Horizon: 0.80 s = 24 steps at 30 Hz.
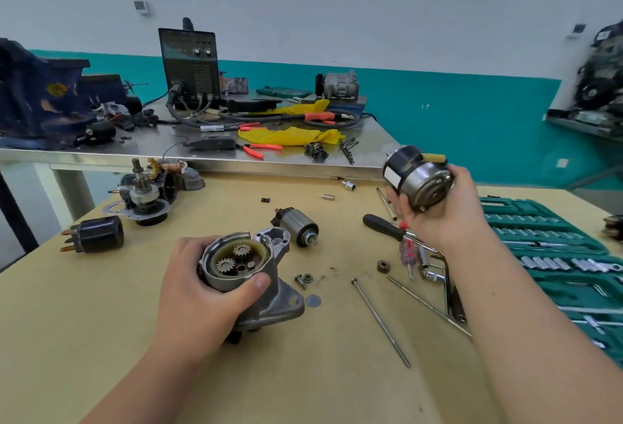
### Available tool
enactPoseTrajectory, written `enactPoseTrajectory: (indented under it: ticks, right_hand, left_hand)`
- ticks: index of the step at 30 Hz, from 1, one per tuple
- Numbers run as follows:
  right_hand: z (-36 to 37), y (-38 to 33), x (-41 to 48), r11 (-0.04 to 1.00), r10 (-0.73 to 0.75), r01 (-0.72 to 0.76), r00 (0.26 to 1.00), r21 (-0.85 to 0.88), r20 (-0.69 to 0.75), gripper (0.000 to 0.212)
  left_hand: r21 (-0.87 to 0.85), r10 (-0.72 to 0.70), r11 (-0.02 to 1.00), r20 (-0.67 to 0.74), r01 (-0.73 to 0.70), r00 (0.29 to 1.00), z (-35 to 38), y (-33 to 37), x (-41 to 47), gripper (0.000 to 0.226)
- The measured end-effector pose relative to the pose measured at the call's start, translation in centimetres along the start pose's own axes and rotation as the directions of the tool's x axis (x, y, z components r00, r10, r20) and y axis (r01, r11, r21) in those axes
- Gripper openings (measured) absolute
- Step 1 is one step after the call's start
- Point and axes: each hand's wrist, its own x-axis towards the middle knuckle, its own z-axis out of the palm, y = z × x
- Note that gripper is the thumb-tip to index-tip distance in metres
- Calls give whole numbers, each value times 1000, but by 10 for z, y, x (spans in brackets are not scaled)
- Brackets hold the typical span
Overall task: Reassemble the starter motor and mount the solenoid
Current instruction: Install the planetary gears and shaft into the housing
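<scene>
Step, judged: joining motor body to gear housing; left hand fingers curled round housing, lower centre; right hand fingers wrapped round body, centre right. Loose solenoid on bench, mid-frame. Next: align, seat.

The gear housing is cast in dull metal. The motor body is finished in glossy black, with a brushed metal end. The tabletop is surfaced in matt wood.

Both forearms reach forward; left hand low, gripping the gear housing, right hand raised, clasping the motor body.
</scene>
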Motion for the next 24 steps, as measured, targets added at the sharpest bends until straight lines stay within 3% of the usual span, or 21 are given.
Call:
enactPoseTrajectory:
  ticks: [2,4,6,9,11,14,17,20,24]
  right_hand:
    - [3,4,-3,991,-44,40,999,-129,-25,36]
    - [7,20,-3,884,-140,89,987,-459,-78,20]
    - [9,42,3,636,-266,133,962,-761,-55,15]
    - [8,73,22,257,-419,244,900,-935,120,42]
    - [10,83,27,22,-475,327,835,-945,278,48]
    - [7,80,28,-266,-329,357,840,-896,432,61]
    - [-7,65,20,-407,-225,247,906,-879,359,74]
    - [-24,58,9,-597,-109,220,931,-772,349,69]
    - [-41,54,5,-679,-62,198,944,-707,324,50]
  left_hand:
    - [-7,5,1000,1,-5,1000,0,0,0,52]
    - [-11,13,1000,5,-13,1000,2,1,1,51]
    - [-8,24,1000,15,-24,1000,2,1,1,49]
    - [12,56,998,26,-56,998,1,1,1,51]
    - [7,48,999,30,-48,998,1,1,0,51]
    - [-14,22,1000,32,-22,999,1,0,1,52]
    - [-45,-15,999,18,15,1000,1,0,2,53]
    - [-61,-28,998,19,29,999,1,0,2,52]
    - [-46,-5,999,23,6,1000,0,1,0,52]
